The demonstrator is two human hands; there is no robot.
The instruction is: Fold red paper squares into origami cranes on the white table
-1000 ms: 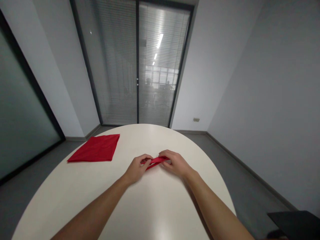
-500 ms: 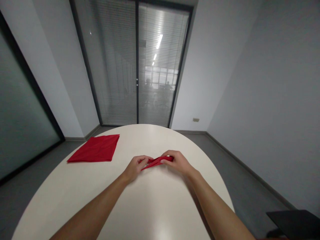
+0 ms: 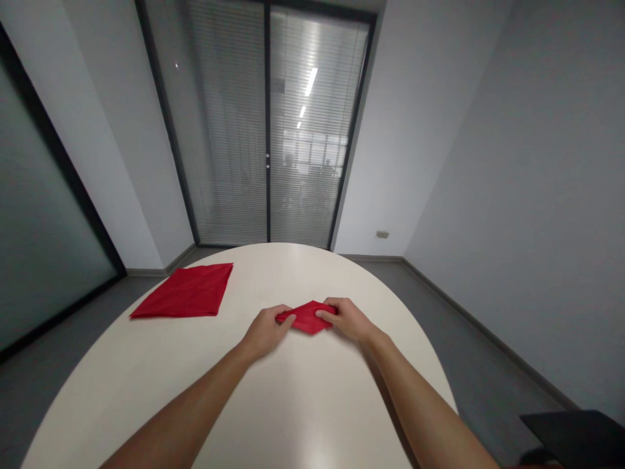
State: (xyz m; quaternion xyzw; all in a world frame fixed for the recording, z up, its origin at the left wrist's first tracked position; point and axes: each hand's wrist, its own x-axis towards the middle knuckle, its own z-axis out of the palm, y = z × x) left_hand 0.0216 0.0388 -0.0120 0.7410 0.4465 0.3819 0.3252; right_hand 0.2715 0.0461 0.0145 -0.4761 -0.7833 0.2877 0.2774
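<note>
A small folded red cloth (image 3: 306, 317) lies between my two hands near the middle of the white round table (image 3: 293, 404). My left hand (image 3: 264, 332) pinches its left end with thumb and fingers closed. My right hand (image 3: 347, 320) grips its right end, fingers curled over the edge. The cloth shows as a small diamond-shaped piece just above the tabletop.
A larger folded red cloth (image 3: 184, 291) lies flat at the table's far left. A dark flat object (image 3: 576, 433) sits at the lower right, off the table. Glass doors with blinds (image 3: 266, 124) stand beyond the table's far edge.
The small red cloth, a thin twisted strip a second ago, has spread into a wider diamond shape between my hands. Both hands stayed almost in place.
</note>
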